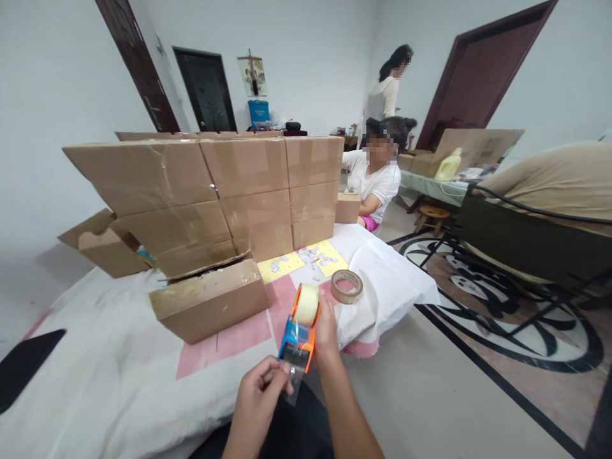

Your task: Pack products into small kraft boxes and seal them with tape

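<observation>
My right hand (326, 322) grips an orange and blue tape dispenser (299, 331) from its right side. It carries a roll of pale tape. A strip of clear tape (293, 386) hangs from the dispenser's near end, and the fingers of my left hand (265, 380) are closed on that strip. Just beyond lies a roll of brown tape (347, 287), flat on the cloth. To the left of the dispenser rests a long cardboard box (215, 299). Behind it stands a stack of taped cardboard boxes (253, 191).
A cloth-covered table (119, 363) carries the boxes, with a black flat object (29, 366) at its left edge. Another open box (108, 245) leans behind. Across the table sits a person in white (382, 182); another person (382, 102) stands farther back. A dark chair (521, 236) is at the right.
</observation>
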A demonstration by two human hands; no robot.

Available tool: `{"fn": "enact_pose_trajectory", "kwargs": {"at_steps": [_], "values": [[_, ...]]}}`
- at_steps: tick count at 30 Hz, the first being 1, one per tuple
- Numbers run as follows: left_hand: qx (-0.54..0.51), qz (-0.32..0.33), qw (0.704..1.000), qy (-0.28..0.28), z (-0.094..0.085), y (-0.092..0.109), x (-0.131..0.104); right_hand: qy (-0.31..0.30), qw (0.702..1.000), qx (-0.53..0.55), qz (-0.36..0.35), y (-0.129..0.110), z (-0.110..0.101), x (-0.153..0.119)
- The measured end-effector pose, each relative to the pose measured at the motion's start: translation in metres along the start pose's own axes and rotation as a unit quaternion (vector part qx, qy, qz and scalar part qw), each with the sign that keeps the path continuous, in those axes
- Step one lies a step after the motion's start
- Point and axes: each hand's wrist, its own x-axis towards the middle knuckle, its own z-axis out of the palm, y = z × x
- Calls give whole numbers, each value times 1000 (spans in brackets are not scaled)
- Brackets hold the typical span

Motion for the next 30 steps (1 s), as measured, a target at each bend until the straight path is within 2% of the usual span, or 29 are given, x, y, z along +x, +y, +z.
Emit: {"fn": "enact_pose_trajectory", "kwargs": {"at_steps": [4,8,19,25,30], "values": [[1,1,1000,10,2,-8,5,48,998,-2,28,-4,1,-1],[-3,-8,1000,22,5,-12,8,30,999,8,15,-4,1,-1],[-30,-10,999,19,4,-17,12,3,998,35,43,2,1,-1],[-37,-5,998,40,5,-21,14,27,999,-4,27,8,-4,2],[-38,-2,999,36,2,-25,16,35,999,-21,27,13,-6,4]]}}
